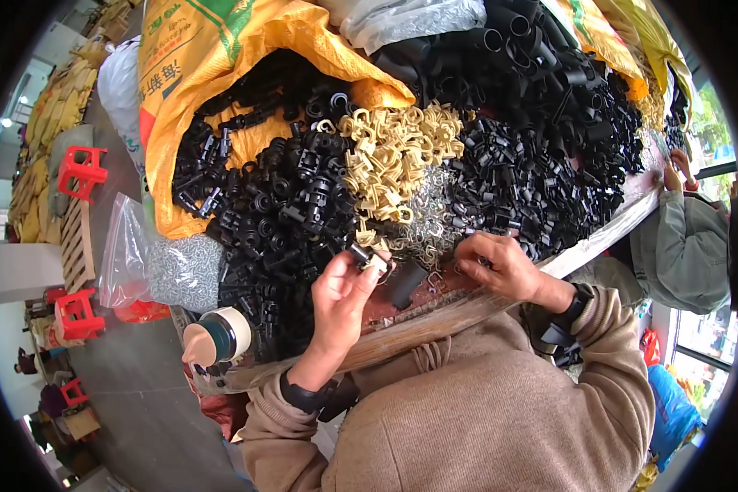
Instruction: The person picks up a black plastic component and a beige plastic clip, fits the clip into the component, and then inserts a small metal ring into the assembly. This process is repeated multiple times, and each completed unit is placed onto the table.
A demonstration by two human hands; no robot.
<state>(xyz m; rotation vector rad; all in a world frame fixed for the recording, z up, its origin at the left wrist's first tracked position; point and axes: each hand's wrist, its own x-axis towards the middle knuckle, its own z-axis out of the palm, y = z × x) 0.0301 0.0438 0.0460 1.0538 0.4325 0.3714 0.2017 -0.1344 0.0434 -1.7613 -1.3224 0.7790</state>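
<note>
Hands (339,305) apart, seemingly near wooden edge (443,322)

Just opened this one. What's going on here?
A person at a heaped worktable pinches a small black-and-cream part in the left hand. The right hand is beside the small black pieces, fingers curled; whether it holds anything is unclear. A short black tube lies between the hands, with silver wire pieces and a cream clip pile beyond.
</note>
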